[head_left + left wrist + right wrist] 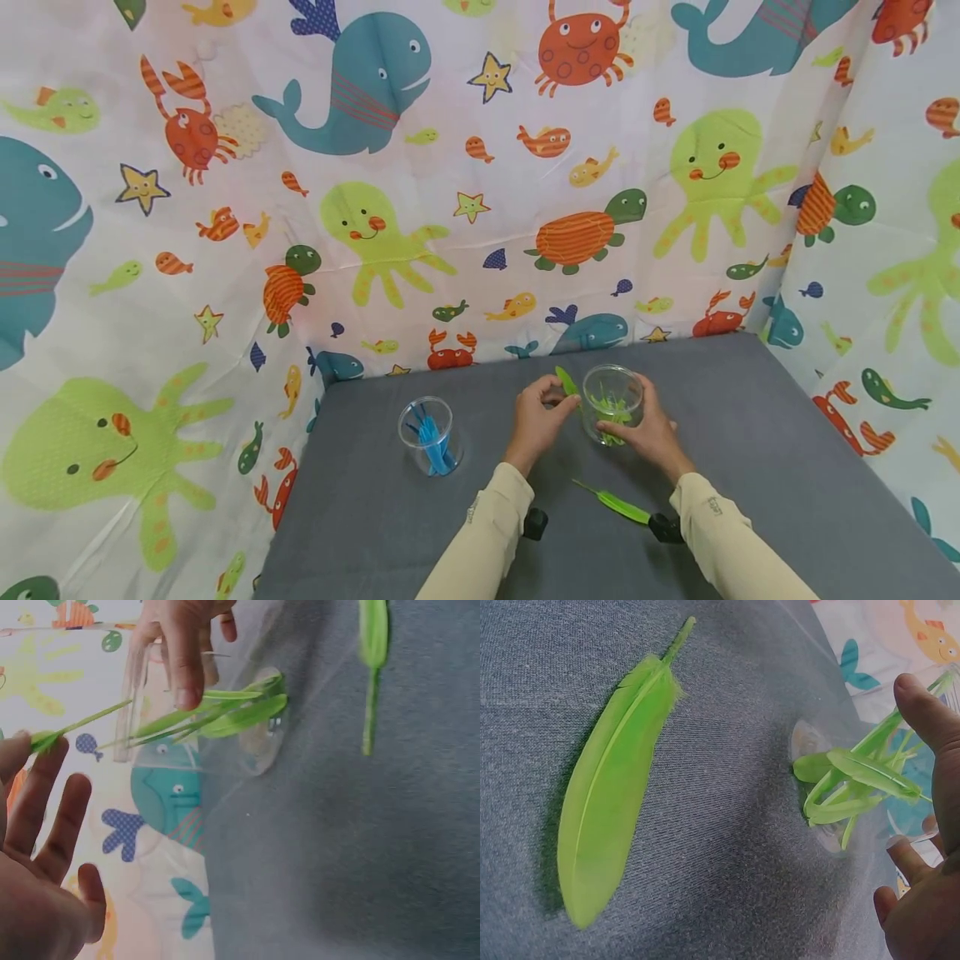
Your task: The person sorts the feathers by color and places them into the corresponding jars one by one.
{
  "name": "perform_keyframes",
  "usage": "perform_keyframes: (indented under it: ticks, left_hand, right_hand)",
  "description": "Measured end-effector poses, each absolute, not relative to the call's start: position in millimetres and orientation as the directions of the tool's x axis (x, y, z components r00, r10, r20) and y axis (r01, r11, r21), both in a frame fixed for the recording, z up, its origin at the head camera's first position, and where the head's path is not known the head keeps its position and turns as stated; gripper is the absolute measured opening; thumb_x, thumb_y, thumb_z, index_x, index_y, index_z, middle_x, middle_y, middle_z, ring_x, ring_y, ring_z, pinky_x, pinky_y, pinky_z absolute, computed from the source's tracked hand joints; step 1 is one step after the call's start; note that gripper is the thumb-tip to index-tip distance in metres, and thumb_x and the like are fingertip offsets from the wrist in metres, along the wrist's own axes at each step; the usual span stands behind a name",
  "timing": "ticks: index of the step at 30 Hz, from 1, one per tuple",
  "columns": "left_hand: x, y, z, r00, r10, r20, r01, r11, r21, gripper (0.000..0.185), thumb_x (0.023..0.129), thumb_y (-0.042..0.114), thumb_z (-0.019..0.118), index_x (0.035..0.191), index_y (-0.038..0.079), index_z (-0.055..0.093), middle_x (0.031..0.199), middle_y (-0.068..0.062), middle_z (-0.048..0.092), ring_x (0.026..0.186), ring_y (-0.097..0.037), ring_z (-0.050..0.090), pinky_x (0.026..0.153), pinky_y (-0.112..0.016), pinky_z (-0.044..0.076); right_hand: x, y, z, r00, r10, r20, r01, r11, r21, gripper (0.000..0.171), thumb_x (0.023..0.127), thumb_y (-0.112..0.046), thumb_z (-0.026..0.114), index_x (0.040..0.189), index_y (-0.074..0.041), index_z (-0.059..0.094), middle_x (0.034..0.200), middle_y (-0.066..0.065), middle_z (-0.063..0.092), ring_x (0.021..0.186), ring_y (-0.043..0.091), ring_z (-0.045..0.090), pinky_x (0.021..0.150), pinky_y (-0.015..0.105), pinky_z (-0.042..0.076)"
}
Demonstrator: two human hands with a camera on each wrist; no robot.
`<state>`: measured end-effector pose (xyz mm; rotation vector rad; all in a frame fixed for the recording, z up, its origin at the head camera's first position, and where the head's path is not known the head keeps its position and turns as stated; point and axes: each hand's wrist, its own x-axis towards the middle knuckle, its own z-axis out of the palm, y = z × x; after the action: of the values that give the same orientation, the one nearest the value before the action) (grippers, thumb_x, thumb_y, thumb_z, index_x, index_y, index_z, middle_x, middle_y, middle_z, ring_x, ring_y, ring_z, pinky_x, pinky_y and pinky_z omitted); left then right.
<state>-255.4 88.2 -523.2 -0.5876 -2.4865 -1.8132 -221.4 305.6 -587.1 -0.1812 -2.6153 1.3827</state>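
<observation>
My left hand pinches a green feather between thumb and fingertips, just left of a clear jar. In the left wrist view the quill of this feather points at the jar's mouth. Around the right side of the jar curls my right hand, its thumb across the front. Several green feathers lie inside the jar. Another loose green feather rests on the grey table below the jar, by the right wrist.
A second clear jar holding slim blue pieces stands to the left on the grey table. Behind and along both sides hangs a white curtain printed with sea animals. A black wrist device sits beside the loose feather.
</observation>
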Motion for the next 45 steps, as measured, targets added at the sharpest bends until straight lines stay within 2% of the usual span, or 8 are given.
perform_keyframes:
  ticks: [5, 8, 10, 13, 19, 25, 36, 45]
  left_hand:
    - [-262.0, 99.5, -514.0, -0.936, 0.193, 0.295, 0.341, 0.290, 0.894, 0.013, 0.094, 0.029, 0.074, 0.100, 0.021, 0.066, 0.082, 0.001, 0.080, 0.077, -0.004, 0.069, 0.071, -0.029, 0.052]
    - [-264.4, 107.8, -509.5, -0.936, 0.141, 0.321, 0.350, 0.327, 0.878, 0.011, 0.094, 0.031, 0.075, 0.098, 0.024, 0.067, 0.081, 0.007, 0.079, 0.081, -0.005, 0.070, 0.088, -0.036, 0.051]
    - [-265.8, 113.5, -507.7, -0.936, 0.118, 0.333, 0.353, 0.351, 0.867, 0.011, 0.094, 0.032, 0.075, 0.098, 0.025, 0.068, 0.082, 0.009, 0.079, 0.083, -0.005, 0.070, 0.100, -0.042, 0.045]
    - [-268.2, 122.1, -506.7, -0.934, 0.106, 0.342, 0.357, 0.371, 0.857, 0.009, 0.094, 0.032, 0.074, 0.097, 0.026, 0.068, 0.082, 0.010, 0.079, 0.084, -0.004, 0.069, 0.108, -0.046, 0.034]
    - [-269.0, 135.7, -507.9, -0.927, 0.107, 0.358, 0.369, 0.415, 0.831, 0.011, 0.094, 0.030, 0.075, 0.100, 0.024, 0.069, 0.083, 0.007, 0.079, 0.080, -0.005, 0.069, 0.101, -0.043, 0.034]
    - [-268.7, 142.5, -512.3, -0.922, 0.096, 0.374, 0.375, 0.456, 0.807, 0.014, 0.093, 0.033, 0.075, 0.102, 0.023, 0.071, 0.088, 0.006, 0.080, 0.091, -0.010, 0.065, 0.094, -0.040, 0.032]
    - [-266.8, 145.7, -522.8, -0.910, 0.089, 0.405, 0.387, 0.531, 0.754, 0.021, 0.089, 0.031, 0.080, 0.108, 0.022, 0.074, 0.084, 0.006, 0.079, 0.088, -0.013, 0.060, 0.093, -0.043, 0.031]
    - [-268.5, 139.7, -531.1, -0.895, 0.132, 0.426, 0.435, 0.472, 0.767, 0.030, 0.092, 0.033, 0.077, 0.121, 0.028, 0.073, 0.103, 0.008, 0.078, 0.100, -0.018, 0.059, 0.097, -0.046, 0.026]
  right_hand:
    - [-219.8, 305.8, -589.1, -0.976, 0.194, 0.093, 0.034, 0.565, -0.824, 0.117, 0.081, -0.042, 0.086, 0.162, -0.015, 0.005, 0.163, 0.026, 0.030, 0.143, 0.051, 0.034, 0.100, 0.071, 0.015]
    - [-219.7, 305.3, -590.2, -0.977, 0.192, 0.091, 0.035, 0.567, -0.823, 0.118, 0.081, -0.044, 0.085, 0.162, -0.016, 0.004, 0.163, 0.027, 0.030, 0.143, 0.052, 0.034, 0.099, 0.070, 0.016]
    - [-219.8, 304.8, -590.3, -0.978, 0.190, 0.091, 0.034, 0.565, -0.824, 0.118, 0.082, -0.042, 0.085, 0.162, -0.016, 0.004, 0.163, 0.027, 0.030, 0.143, 0.052, 0.034, 0.098, 0.070, 0.016]
    - [-220.1, 304.0, -589.2, -0.978, 0.188, 0.095, 0.028, 0.561, -0.827, 0.116, 0.083, -0.039, 0.085, 0.162, -0.016, 0.003, 0.163, 0.027, 0.030, 0.142, 0.052, 0.034, 0.097, 0.069, 0.016]
    - [-220.0, 303.3, -590.3, -0.976, 0.188, 0.108, 0.016, 0.559, -0.829, 0.115, 0.083, -0.036, 0.085, 0.162, -0.015, 0.005, 0.162, 0.028, 0.031, 0.141, 0.053, 0.035, 0.097, 0.070, 0.016]
    - [-219.9, 303.3, -592.9, -0.974, 0.196, 0.117, 0.012, 0.556, -0.831, 0.116, 0.081, -0.037, 0.087, 0.162, -0.016, 0.006, 0.161, 0.028, 0.032, 0.141, 0.052, 0.036, 0.098, 0.068, 0.016]
    - [-218.6, 301.6, -588.2, -0.980, 0.190, 0.066, 0.053, 0.560, -0.827, 0.118, 0.083, -0.041, 0.084, 0.163, -0.017, 0.002, 0.163, 0.027, 0.028, 0.143, 0.051, 0.034, 0.099, 0.070, 0.016]
    - [-218.8, 303.5, -590.5, -0.977, 0.187, 0.104, 0.020, 0.565, -0.825, 0.116, 0.083, -0.040, 0.085, 0.162, -0.017, 0.004, 0.162, 0.028, 0.031, 0.141, 0.053, 0.035, 0.098, 0.071, 0.015]
